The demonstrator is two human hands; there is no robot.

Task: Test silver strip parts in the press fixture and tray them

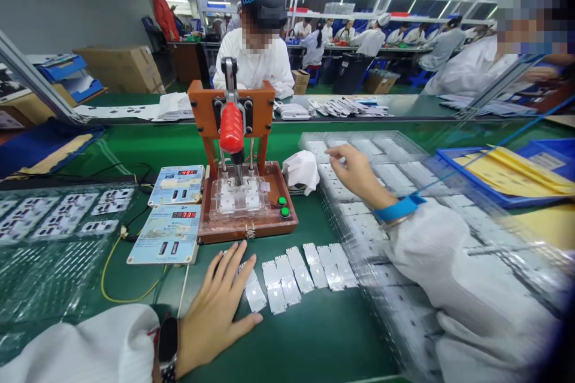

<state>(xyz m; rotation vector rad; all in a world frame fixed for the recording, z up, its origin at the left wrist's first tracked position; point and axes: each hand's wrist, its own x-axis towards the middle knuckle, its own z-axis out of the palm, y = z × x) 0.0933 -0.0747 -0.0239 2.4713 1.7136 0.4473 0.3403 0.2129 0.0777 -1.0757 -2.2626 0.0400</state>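
Note:
My left hand (220, 299) lies flat on the green bench with its fingers spread. Its fingertips cover part of a white flat board (254, 293), at the left end of a row of similar boards (299, 270). My right hand (353, 170) hangs over a clear plastic tray (330, 215) that holds several white boards (395, 176). The fingers of that hand are bent and drawn together near the tray's far left corner. Whatever may be between the fingertips is too small to make out.
Ahead stands a press fixture (249, 230) with a red handle (232, 127). Left of it sit two meter boxes (164, 233) with wires. Another clear tray (90, 263) lies at the left; a blue bin (471, 182) is at the right. A co-worker (256, 42) sits opposite.

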